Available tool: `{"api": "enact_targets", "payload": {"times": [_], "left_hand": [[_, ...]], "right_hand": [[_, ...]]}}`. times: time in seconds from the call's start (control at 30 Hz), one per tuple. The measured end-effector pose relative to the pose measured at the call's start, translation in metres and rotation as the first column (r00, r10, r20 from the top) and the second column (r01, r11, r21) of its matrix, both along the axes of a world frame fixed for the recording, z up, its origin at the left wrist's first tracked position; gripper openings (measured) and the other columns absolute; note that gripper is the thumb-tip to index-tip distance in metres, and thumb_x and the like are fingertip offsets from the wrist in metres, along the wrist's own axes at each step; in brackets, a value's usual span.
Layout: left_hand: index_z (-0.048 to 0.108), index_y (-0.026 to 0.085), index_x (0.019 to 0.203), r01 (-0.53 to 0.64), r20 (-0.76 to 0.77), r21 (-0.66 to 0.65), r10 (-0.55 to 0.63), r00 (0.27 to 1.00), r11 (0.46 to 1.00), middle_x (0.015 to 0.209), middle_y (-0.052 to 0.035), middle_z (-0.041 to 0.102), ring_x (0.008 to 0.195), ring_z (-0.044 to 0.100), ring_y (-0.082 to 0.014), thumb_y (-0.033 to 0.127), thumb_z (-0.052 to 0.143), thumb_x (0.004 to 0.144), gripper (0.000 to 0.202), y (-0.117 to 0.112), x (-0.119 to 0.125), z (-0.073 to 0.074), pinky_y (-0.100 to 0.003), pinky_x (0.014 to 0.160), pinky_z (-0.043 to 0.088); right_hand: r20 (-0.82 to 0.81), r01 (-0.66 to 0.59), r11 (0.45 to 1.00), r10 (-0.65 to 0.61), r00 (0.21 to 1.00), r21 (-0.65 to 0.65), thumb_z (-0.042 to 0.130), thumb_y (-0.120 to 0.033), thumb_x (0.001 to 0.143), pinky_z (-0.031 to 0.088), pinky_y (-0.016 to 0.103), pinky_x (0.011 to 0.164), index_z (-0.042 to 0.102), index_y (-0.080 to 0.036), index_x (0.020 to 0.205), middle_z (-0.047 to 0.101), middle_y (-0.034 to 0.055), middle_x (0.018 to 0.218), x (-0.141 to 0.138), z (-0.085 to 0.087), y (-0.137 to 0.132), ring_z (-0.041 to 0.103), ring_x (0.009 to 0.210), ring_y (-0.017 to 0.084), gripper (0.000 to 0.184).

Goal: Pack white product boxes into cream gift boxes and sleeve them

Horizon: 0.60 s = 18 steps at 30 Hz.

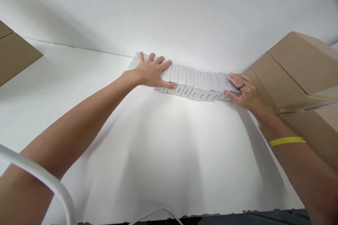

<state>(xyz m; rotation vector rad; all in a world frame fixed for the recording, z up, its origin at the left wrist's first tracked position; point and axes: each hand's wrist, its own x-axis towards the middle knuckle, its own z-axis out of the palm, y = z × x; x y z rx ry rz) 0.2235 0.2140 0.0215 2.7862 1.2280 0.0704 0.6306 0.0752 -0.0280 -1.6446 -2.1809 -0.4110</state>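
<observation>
A row of several small white boxes (pixel 182 74), standing side by side with printed labels on their fronts, runs along the foot of the white wall. My left hand (pixel 151 72) lies over the left part of the row, fingers spread on the box tops and thumb at the front edge; it covers some boxes. At the right end, my right hand (pixel 245 91) grips the end box (pixel 233 86), with the thumb at its front and the fingers at its back. A dark ring is on that hand and a yellow band on the wrist.
An open cardboard box (pixel 293 74) stands close to my right arm. Another piece of cardboard (pixel 18 56) juts in at the left. The white tabletop (pixel 158 154) meets the white wall (pixel 169 14) behind the row. A white curved tube (pixel 39 175) crosses the lower left.
</observation>
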Motion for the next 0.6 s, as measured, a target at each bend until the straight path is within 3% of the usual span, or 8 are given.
{"api": "enact_targets", "payload": {"times": [0.13, 0.27, 0.5, 0.6], "left_hand": [[0.029, 0.024, 0.165, -0.107, -0.018, -0.010, 0.107, 0.994, 0.994, 0.163, -0.0179, 0.038, 0.153, 0.017, -0.0568, 0.093, 0.048, 0.079, 0.111, 0.012, 0.018, 0.000, -0.080, 0.121, 0.000], [0.025, 0.025, 0.166, -0.123, -0.022, -0.029, 0.123, 0.992, 0.992, 0.167, -0.0172, 0.032, 0.156, 0.013, -0.0554, 0.090, 0.054, 0.079, 0.112, 0.026, 0.026, 0.000, -0.080, 0.122, -0.003], [0.020, 0.015, 0.164, -0.151, 0.097, 0.006, 0.149, 0.984, 0.989, 0.166, -0.0229, 0.025, 0.155, 0.021, -0.0505, 0.084, 0.073, 0.070, 0.128, 0.049, 0.029, -0.006, -0.069, 0.129, 0.005], [0.031, 0.013, 0.160, -0.201, 0.124, 0.096, 0.189, 0.974, 0.975, 0.167, -0.0247, 0.023, 0.157, 0.014, -0.0515, 0.080, 0.074, 0.074, 0.118, 0.044, 0.035, -0.010, -0.070, 0.128, 0.006]], "right_hand": [[0.099, 0.110, 0.991, -0.103, 0.990, -0.074, 0.049, -0.062, 0.098, 0.037, 0.051, 0.117, 0.059, -0.017, 0.149, 0.053, 0.0215, 0.149, 0.010, 0.010, 0.041, 0.047, 0.134, 0.036, 0.069], [0.171, 0.195, 0.976, -0.177, 0.969, -0.100, 0.047, -0.063, 0.097, 0.037, 0.054, 0.109, 0.054, -0.014, 0.154, 0.051, 0.0259, 0.138, 0.015, 0.015, 0.064, 0.045, 0.123, 0.038, 0.075], [0.221, 0.257, 0.947, -0.213, 0.952, -0.192, 0.044, -0.068, 0.096, 0.039, 0.054, 0.111, 0.046, -0.019, 0.158, 0.053, 0.0208, 0.142, 0.017, 0.022, 0.073, 0.050, 0.126, 0.038, 0.079], [0.192, 0.304, 0.922, -0.262, 0.946, -0.240, 0.042, -0.072, 0.096, 0.042, 0.059, 0.108, 0.052, -0.020, 0.150, 0.062, 0.0190, 0.133, 0.011, 0.026, 0.070, 0.056, 0.122, 0.039, 0.076]]}}
